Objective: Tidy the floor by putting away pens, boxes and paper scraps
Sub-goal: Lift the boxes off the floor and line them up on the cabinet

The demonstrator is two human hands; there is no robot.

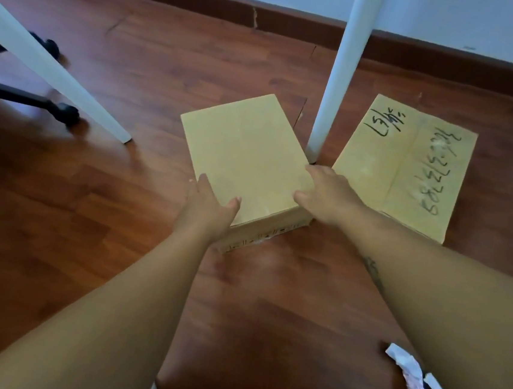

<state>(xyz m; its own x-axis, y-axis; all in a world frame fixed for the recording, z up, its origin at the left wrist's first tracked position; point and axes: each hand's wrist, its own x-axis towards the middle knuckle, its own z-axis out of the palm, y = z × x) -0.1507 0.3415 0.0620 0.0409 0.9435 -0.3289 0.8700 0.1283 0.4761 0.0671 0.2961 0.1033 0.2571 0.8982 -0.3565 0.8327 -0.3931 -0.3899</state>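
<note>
The right box carried black handwriting on its top. Near its far left corner stood a short scrawl that looked like "L3" followed by strokes that could not be made out. Along its right flap ran a long row of digits, seen sideways and partly smeared; the near end seemed to read "2789" or similar, and the rest was too blurred to tell. The left box bore no writing on its top; its near side face showed a strip of small dark print, too small and blurred to read.
</note>
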